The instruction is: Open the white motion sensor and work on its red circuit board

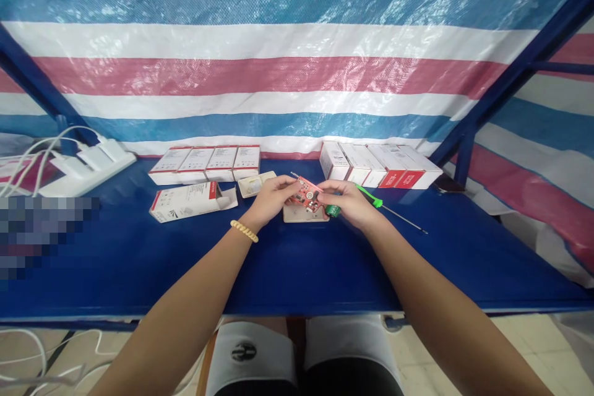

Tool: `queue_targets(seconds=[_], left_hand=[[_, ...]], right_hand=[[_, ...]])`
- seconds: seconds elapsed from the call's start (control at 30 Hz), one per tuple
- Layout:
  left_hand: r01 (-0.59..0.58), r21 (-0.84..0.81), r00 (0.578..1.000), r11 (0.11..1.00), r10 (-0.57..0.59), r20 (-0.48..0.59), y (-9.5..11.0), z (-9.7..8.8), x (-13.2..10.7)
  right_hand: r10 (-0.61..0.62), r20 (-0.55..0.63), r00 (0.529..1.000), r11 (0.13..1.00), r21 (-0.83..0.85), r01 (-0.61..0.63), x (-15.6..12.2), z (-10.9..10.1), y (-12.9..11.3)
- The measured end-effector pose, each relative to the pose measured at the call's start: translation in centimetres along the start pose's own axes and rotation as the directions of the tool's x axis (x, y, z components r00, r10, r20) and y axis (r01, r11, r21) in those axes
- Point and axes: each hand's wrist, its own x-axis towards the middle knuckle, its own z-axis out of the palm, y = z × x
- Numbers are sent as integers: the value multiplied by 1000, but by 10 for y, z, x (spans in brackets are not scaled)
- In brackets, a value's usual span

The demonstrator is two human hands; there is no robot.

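A small red circuit board (307,193) is held between both hands above a cream plastic plate (305,215) lying on the blue table (297,266). My left hand (271,198) pinches the board's left edge. My right hand (349,201) grips its right edge and also holds a green-handled screwdriver (332,210) against the palm. A beaded bracelet sits on my left wrist.
A second green screwdriver (392,210) lies to the right. An open box (190,201) and a cream cover (255,184) lie left. Rows of red-and-white boxes (206,164) (380,166) stand at the back. A white power strip (88,167) with cables is far left.
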Motion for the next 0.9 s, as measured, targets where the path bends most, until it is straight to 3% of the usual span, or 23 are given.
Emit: queue_targets(seconds=[0.17, 0.33, 0.7, 0.9], left_hand=[[35, -32, 999, 999, -34, 30, 2, -4, 0], [53, 59, 999, 997, -53, -2, 3, -3, 0], [-82, 197, 996, 977, 86, -16, 5, -4, -1], [-197, 246, 979, 949, 206, -10, 8, 0, -6]], right_hand=[[-12, -52, 999, 999, 29, 14, 2, 0, 1], [-19, -120, 993, 1000, 16, 21, 3, 0, 2], [-73, -64, 995, 984, -170, 62, -1, -3, -1], [-89, -90, 992, 985, -156, 74, 2, -6, 3]])
